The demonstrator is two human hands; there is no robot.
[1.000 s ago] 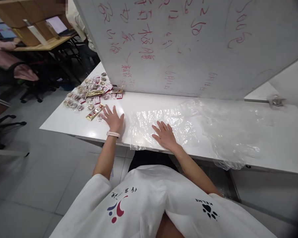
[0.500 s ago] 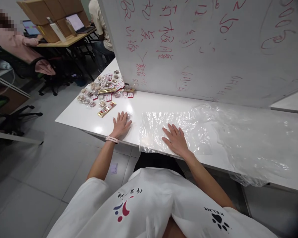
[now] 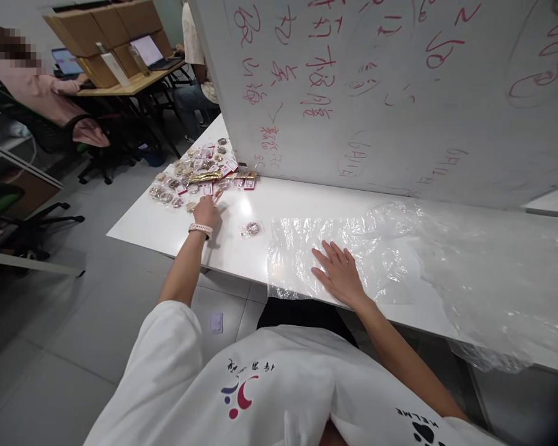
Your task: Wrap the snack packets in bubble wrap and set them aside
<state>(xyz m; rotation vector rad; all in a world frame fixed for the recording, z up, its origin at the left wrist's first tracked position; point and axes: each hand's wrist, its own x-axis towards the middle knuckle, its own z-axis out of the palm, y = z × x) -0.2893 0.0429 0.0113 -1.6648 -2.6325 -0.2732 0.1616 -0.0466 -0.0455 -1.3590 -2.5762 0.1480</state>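
Note:
My left hand (image 3: 206, 214) is at the near edge of the pile of wrapped snacks, its fingers curled down over a narrow gold-and-red packet (image 3: 218, 197). Only one end of that packet shows past the fingers; the fingertips are hidden. A small snack in clear wrap (image 3: 251, 229) lies alone on the white table between my hands. My right hand (image 3: 339, 272) rests with spread fingers on a flat clear plastic bag (image 3: 291, 257), whose near edge hangs slightly over the table edge. The pile of wrapped snacks (image 3: 172, 183) holds round pieces, red-and-white packets and a longer gold packet (image 3: 205, 176).
A whiteboard (image 3: 400, 111) with red writing stands along the table's back. More crumpled clear plastic (image 3: 493, 279) covers the white table (image 3: 139, 232) at right, draping over its front edge. Two people sit at a desk (image 3: 125, 90) with laptops and cardboard boxes at far left.
My left hand has moved left and away from me onto the gold-and-red packet, uncovering the single wrapped snack. My right hand stays on the plastic bag. The view has shifted slightly.

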